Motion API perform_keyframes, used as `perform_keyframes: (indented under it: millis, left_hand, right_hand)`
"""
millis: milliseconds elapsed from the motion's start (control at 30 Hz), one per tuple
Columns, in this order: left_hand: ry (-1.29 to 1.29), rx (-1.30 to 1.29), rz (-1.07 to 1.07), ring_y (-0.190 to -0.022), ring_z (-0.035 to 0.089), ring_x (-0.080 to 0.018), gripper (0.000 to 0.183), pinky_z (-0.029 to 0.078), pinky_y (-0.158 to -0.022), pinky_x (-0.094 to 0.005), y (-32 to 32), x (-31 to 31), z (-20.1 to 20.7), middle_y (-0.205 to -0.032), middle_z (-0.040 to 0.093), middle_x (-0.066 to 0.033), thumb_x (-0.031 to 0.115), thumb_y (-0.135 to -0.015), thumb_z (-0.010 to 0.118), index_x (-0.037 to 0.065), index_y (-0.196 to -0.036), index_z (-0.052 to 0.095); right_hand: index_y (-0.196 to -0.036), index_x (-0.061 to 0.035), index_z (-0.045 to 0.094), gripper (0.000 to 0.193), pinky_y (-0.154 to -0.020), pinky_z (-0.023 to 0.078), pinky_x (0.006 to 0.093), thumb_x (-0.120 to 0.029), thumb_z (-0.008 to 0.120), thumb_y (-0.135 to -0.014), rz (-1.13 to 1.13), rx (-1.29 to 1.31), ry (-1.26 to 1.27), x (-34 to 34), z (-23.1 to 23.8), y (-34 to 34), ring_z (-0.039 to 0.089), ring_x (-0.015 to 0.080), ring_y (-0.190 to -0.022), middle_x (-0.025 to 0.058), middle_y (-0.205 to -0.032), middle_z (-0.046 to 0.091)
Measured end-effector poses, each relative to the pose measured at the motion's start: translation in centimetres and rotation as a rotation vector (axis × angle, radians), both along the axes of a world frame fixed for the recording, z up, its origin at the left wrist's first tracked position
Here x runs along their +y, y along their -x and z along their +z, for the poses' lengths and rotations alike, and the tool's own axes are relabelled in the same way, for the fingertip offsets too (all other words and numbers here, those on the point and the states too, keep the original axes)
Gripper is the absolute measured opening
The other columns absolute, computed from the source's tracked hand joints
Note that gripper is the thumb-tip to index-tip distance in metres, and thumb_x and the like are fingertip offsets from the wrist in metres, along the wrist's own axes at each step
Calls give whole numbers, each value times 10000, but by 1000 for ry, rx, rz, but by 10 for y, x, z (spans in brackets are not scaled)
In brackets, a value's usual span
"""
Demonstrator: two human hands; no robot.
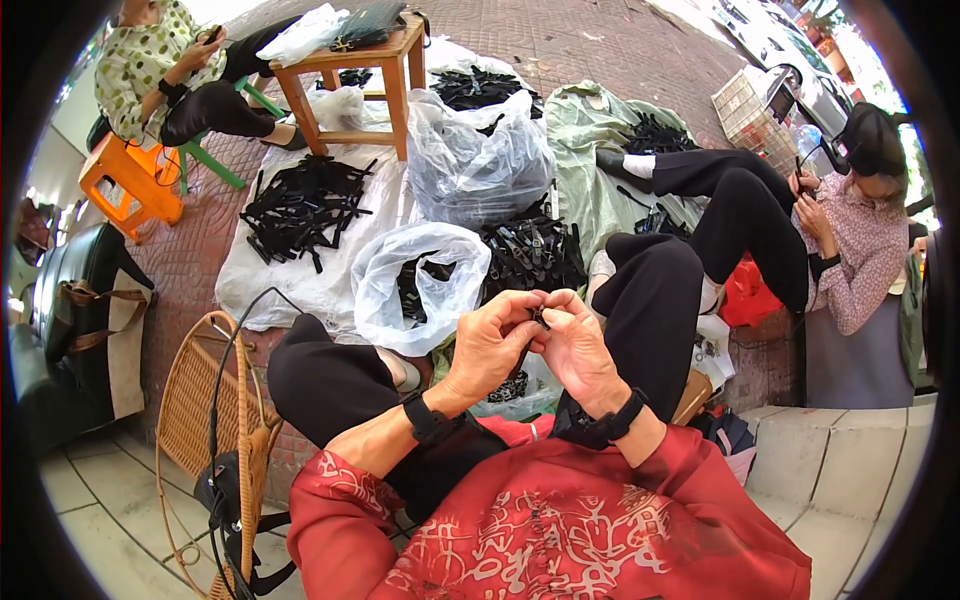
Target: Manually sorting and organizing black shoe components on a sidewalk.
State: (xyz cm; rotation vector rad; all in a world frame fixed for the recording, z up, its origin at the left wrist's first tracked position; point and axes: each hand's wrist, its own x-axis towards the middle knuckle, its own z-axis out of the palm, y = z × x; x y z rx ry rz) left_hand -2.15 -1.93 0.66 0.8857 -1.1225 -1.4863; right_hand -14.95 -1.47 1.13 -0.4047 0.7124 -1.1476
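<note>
Above my lap, my left hand (492, 345) and my right hand (578, 352) meet, fingertips pinched together. Between them is a small dark piece (541, 317), possibly a strap end or buckle; the fingers cover most of it. Just beyond lies a heap of black straps (535, 258), some with shiny metal bits. To its left stands an open whitish plastic bag (372, 290) with black pieces inside. Below my hands, between my legs, a clear bag (530, 400) holds small dark and silvery parts, partly hidden by my wrists.
Another black strap pile (305, 210) lies on a white sheet (245, 285). Behind stand a large clear bag (480, 165) and a wooden stool (398, 80). A wicker chair (200, 420) is at left. People sit at far left (150, 70) and right (865, 240), each handling something small.
</note>
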Motion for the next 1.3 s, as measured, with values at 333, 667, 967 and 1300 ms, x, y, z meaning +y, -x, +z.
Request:
perform_keyframes:
  millis: [333,667,967,1300]
  left_hand:
    - [205,-201,60,-648,608,-122,206,495,-557,-223,-3,2,-2,-759,611,-92,-53,-740,535,-5,-938,507]
    - [41,-292,-92,-613,546,-101,220,462,-547,-241,-2,5,-1,-731,582,-60,74,-730,628,-2,-899,508]
    - [-88,-59,-112,-468,421,-40,95,320,-416,-166,-4,2,6,-607,488,-1,19,-780,525,48,-783,436]
    - [-147,-63,-258,-518,417,-41,88,327,-448,-168,-9,7,19,-624,495,7,44,-812,520,60,-735,480]
  right_hand:
    - [-872,-84,507,94,-584,409,260,-98,563,-798,14,40,78,-3,-7,-3,503,115,-756,24,-916,542]
    - [-696,-75,498,181,-539,385,199,-192,577,-810,-121,515,323,-6,-27,0,421,35,-605,-39,-657,473]
    - [-830,-59,515,218,-580,416,191,-275,498,-856,176,305,300,1,-21,13,474,43,-634,-22,-733,526]
    - [-888,-60,499,156,-470,396,203,-204,532,-836,427,35,-49,-3,-26,29,490,66,-541,-10,-670,520]
